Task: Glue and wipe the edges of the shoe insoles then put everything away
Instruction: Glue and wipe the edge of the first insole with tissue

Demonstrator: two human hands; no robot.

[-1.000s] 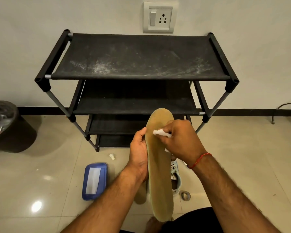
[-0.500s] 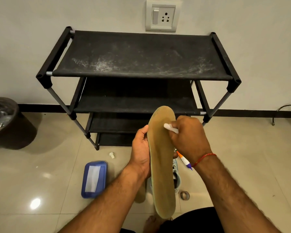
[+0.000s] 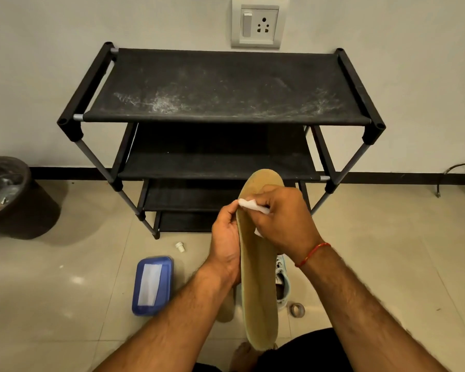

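Note:
A long tan insole [image 3: 258,285] stands upright in front of me, toe end up. My left hand [image 3: 226,242] grips its left edge about a third of the way down. My right hand [image 3: 282,221] lies across the toe part and pinches a small white wipe [image 3: 253,205] against the upper left edge, next to my left thumb. A second tan insole [image 3: 225,310] lies on the floor below, mostly hidden behind my left forearm. A white shoe [image 3: 283,287] shows behind the held insole.
A black shoe rack [image 3: 226,87] stands against the wall ahead. On the tiled floor lie a blue lidded box [image 3: 152,285], a small white cap [image 3: 180,247] and a tape roll [image 3: 297,309]. A dark waste bin [image 3: 11,200] sits at far left.
My right hand slid from the insole's right side across to its upper left edge. The orange and blue tube end seen under that hand half a second ago is out of sight.

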